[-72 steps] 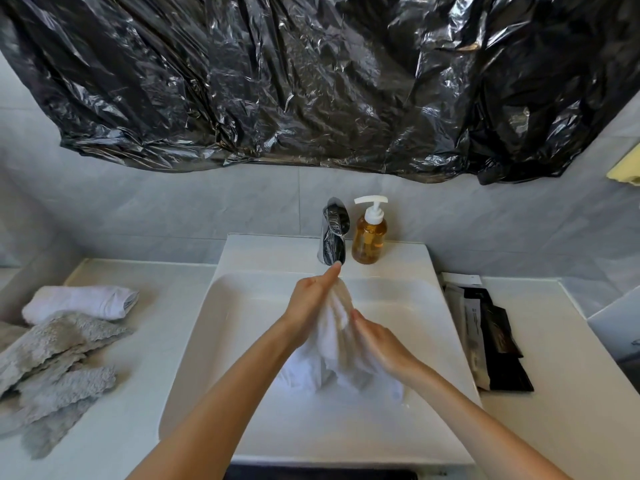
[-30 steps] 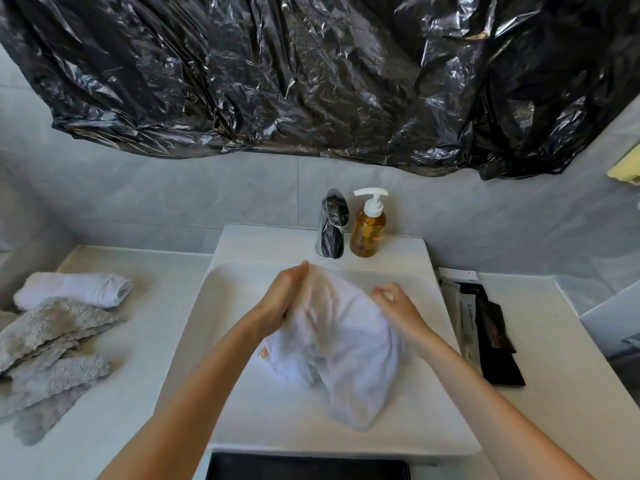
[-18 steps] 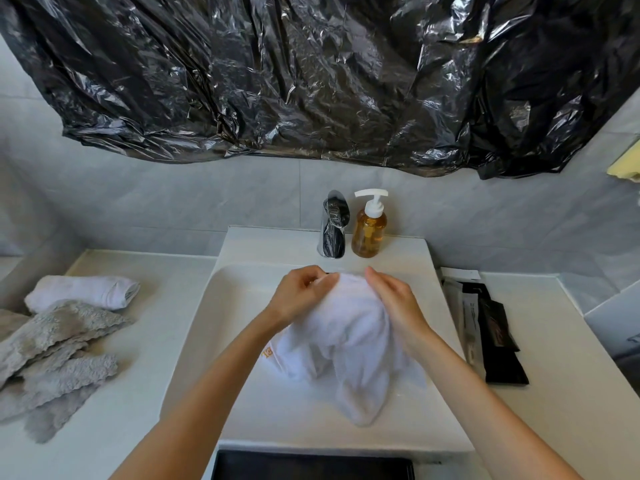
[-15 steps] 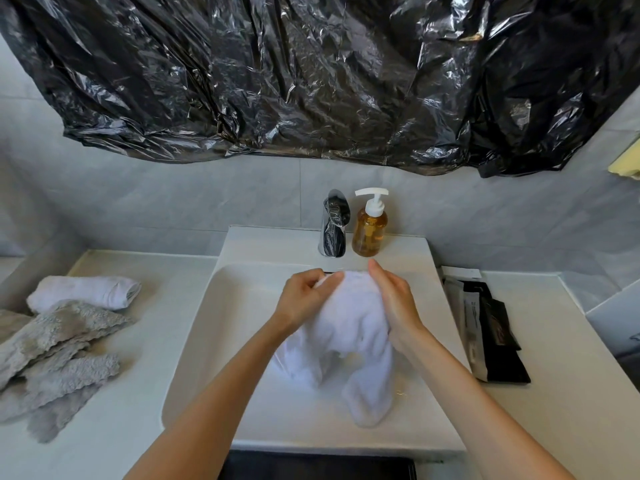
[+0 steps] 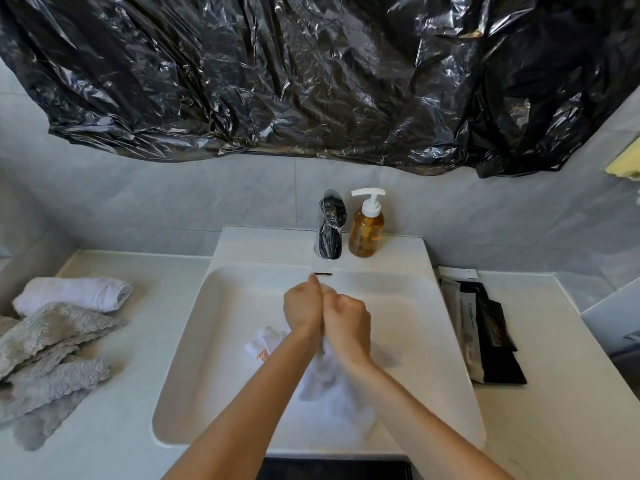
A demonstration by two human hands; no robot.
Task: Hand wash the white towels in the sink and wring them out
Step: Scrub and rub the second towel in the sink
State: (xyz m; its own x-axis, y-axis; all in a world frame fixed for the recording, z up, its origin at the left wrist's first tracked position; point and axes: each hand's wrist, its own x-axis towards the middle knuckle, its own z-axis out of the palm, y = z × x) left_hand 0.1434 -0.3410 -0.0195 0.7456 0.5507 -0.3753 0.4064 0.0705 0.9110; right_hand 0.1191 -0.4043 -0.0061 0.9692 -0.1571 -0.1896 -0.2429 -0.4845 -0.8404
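A wet white towel (image 5: 329,386) hangs in a bunch over the white sink (image 5: 221,341), its lower end trailing on the basin floor. An orange mark shows on one corner at the left. My left hand (image 5: 303,306) and my right hand (image 5: 346,322) are pressed side by side above the basin, both fists curled round the towel's upper part. The part of the towel inside the fists is hidden. A second white towel (image 5: 74,294) lies rolled on the counter at the far left.
A chrome tap (image 5: 330,225) and an amber pump soap bottle (image 5: 366,226) stand on the sink's back ledge. Grey fluffy cloths (image 5: 48,351) lie on the left counter. Black and grey packets (image 5: 485,334) lie right of the sink. Black plastic sheeting (image 5: 311,74) covers the wall above.
The towel was spread between my hands; both hands have since closed together and bunched it into a tight bundle lower over the basin.
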